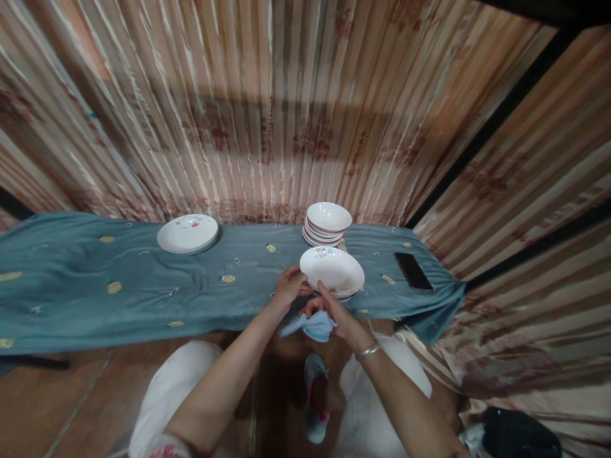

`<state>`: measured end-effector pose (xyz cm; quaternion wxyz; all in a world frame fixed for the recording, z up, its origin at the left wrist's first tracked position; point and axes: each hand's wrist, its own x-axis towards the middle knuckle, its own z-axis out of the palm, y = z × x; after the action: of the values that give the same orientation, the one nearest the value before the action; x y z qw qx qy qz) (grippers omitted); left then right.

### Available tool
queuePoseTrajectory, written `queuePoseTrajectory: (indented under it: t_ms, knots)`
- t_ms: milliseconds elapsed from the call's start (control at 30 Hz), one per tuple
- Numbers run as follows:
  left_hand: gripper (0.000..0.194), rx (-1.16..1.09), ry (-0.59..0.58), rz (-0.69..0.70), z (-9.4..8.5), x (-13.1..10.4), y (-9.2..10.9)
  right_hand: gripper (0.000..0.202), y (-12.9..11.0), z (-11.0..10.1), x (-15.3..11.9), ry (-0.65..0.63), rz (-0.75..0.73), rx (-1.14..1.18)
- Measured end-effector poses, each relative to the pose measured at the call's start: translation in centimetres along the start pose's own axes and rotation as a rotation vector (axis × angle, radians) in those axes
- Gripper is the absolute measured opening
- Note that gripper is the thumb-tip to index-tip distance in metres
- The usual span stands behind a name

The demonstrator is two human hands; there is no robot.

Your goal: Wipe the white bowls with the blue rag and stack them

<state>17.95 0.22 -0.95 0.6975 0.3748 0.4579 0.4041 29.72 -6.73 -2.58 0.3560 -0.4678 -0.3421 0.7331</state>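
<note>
A white plate with a small flower print [334,270] is tilted a little towards me over the near part of the table. My left hand [290,287] grips its left rim, fingers partly hidden. My right hand [331,310] is at the plate's near edge, with the thumb against the rim. Bunched in that hand's fingers is a light blue cloth [319,326], which hangs below the plate. Whether another dish lies under the plate I cannot tell. Just behind it stands a stack of red-rimmed white bowls [328,218].
On the left of the table lie stacked white plates with a flower print [188,233]. A black phone [413,271] rests near the right end. A blue-green cloth [143,286] covers the narrow table. Pleated curtains [296,114] hang behind, and a dark pole [496,124] slants at right.
</note>
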Motion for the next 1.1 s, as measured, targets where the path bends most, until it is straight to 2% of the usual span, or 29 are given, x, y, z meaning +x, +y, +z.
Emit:
queuePoseTrajectory:
  t_ms: [167,333,600,700,833,1000,1100]
  knots:
    - [0.034,0.091,-0.014,-0.016,0.2,0.8,-0.1,0.085,0.6,-0.5,0.4,-0.028,-0.014,0.067]
    - [0.032,0.179,-0.049,0.013,0.2,1.2,0.0,0.084,0.6,-0.2,0.3,-0.041,-0.007,0.106]
    - [0.016,0.378,-0.099,0.202,-0.6,1.8,0.3,0.084,0.2,-0.2,0.5,0.022,0.003,0.144]
    - [0.010,0.484,-0.082,0.302,-1.0,2.1,0.2,0.084,0.4,-0.3,0.8,0.055,0.009,0.152]
    - [0.014,0.598,-0.050,0.385,-0.9,2.3,-0.4,0.080,0.7,-0.2,0.9,0.074,0.017,0.157]
    - [0.014,0.645,-0.037,0.411,-0.4,2.0,-1.4,0.076,1.0,0.2,0.9,0.074,0.024,0.111]
    - [0.015,0.620,-0.011,0.377,-0.5,2.1,-1.9,0.074,1.0,0.6,1.0,0.043,0.042,0.086]
